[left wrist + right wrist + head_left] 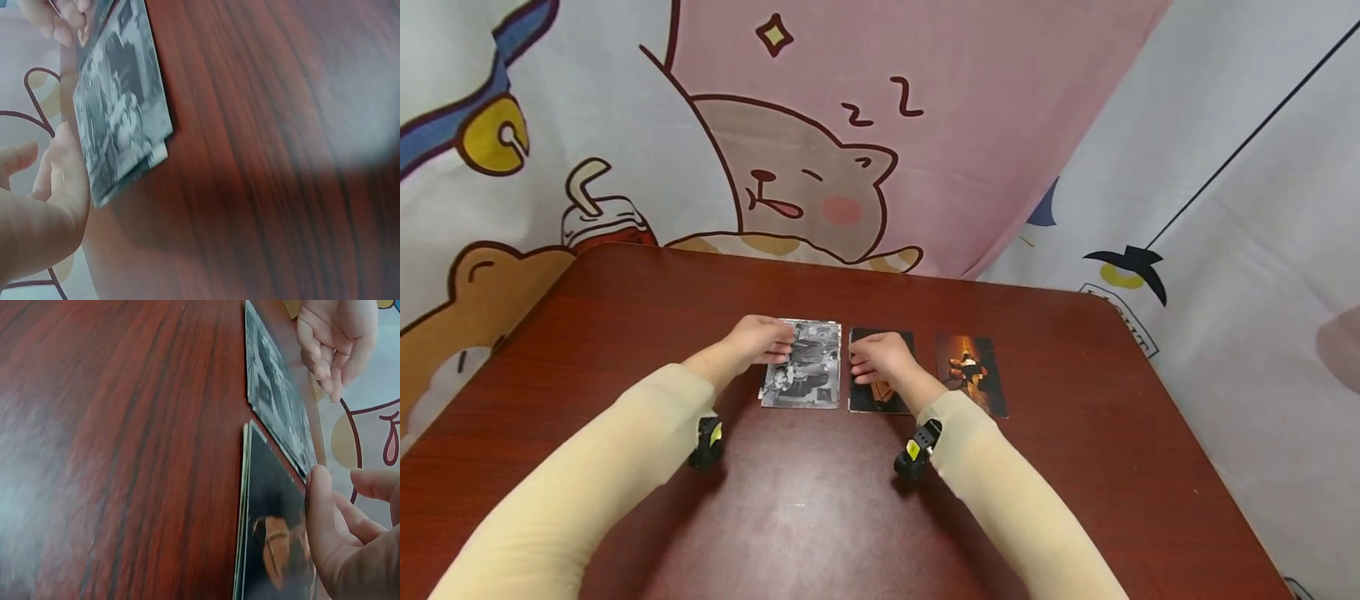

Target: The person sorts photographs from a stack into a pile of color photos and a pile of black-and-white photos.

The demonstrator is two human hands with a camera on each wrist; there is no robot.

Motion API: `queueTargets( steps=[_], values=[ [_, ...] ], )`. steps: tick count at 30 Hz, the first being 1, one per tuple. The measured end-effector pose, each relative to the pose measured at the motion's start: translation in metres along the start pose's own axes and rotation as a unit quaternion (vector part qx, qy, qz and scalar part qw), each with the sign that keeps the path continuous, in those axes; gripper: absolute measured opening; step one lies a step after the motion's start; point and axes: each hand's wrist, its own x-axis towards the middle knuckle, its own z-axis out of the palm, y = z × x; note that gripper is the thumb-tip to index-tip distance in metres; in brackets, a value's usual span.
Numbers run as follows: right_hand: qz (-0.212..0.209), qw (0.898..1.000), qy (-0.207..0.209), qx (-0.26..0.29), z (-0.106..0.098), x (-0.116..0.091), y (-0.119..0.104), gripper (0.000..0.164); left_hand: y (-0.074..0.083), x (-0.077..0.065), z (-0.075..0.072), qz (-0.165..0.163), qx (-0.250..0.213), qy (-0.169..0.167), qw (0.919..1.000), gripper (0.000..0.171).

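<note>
Over the left part of a stack of black-and-white photo cards (815, 379) is my left hand (763, 340), its fingers loosely bent with nothing gripped. The left wrist view shows its thumb side by the edge of the stack (122, 106), where the cards lie slightly uneven. My right hand (883, 357) is over a dark stack of photo cards (867, 400) in the middle. In the right wrist view, the right hand's thumb tip (320, 478) is right at the edge of the dark cards (275, 506), and the other fingers are loosely bent. Part of each stack is hidden beneath a hand.
To the right, a dark photo card with a glowing orange picture (977, 387) lies on the reddish-brown wooden table (797, 500). Behind the table hangs a curtain with cartoon animals (805, 175). Small black cameras (705, 446) are strapped under both wrists.
</note>
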Motion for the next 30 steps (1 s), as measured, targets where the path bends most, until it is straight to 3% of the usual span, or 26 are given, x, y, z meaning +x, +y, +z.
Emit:
queueTargets(
  steps=[17,30],
  values=[
    [-0.004,1.000,0.018,0.023,-0.049,0.000,0.014,0.030,0.012,0.010,0.043,-0.003,-0.029,-0.049,0.9984,0.045],
    [0.014,0.999,0.034,0.031,-0.078,-0.002,0.023,0.034,0.013,0.015,0.064,-0.005,-0.038,-0.069,0.9969,0.041]
  ],
)
